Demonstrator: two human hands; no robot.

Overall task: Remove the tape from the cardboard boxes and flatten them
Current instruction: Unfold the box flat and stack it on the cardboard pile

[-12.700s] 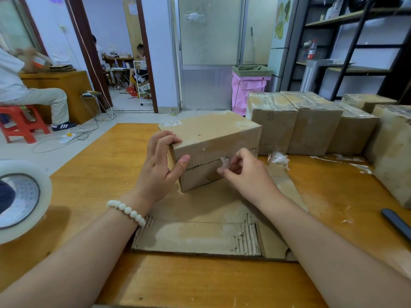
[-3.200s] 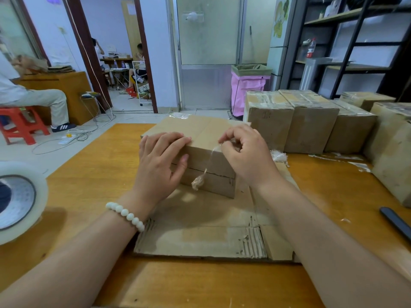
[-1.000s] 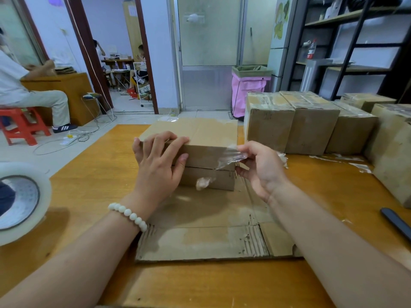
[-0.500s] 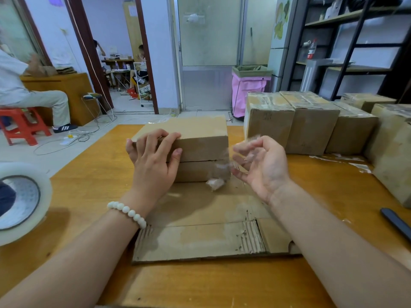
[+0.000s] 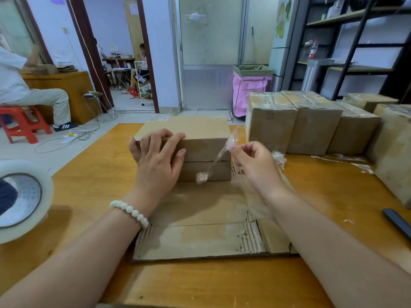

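Note:
A brown cardboard box [image 5: 200, 132] stands on a flattened cardboard sheet [image 5: 200, 238] in the middle of the wooden table [image 5: 93, 190]. My left hand [image 5: 155, 161] rests on the box's near left edge, its fingers laid over the top and front. Just right of the box, my right hand [image 5: 251, 161] pinches a crumpled strip of clear tape [image 5: 216, 160]. The strip hangs down in front of the box's right corner and ends in a wad. Whether it still sticks to the box I cannot tell.
Several taped cardboard boxes [image 5: 311, 123] line the back right of the table. A tape wad [image 5: 278, 157] lies beside them. A large roll of clear tape [image 5: 20, 201] is at the left edge, a dark tool handle [image 5: 398, 223] at the right. A person sits at far left.
The box has turned so its long side faces me. My right hand peeled the tape strip off the box's right end and now holds it up beside the corner.

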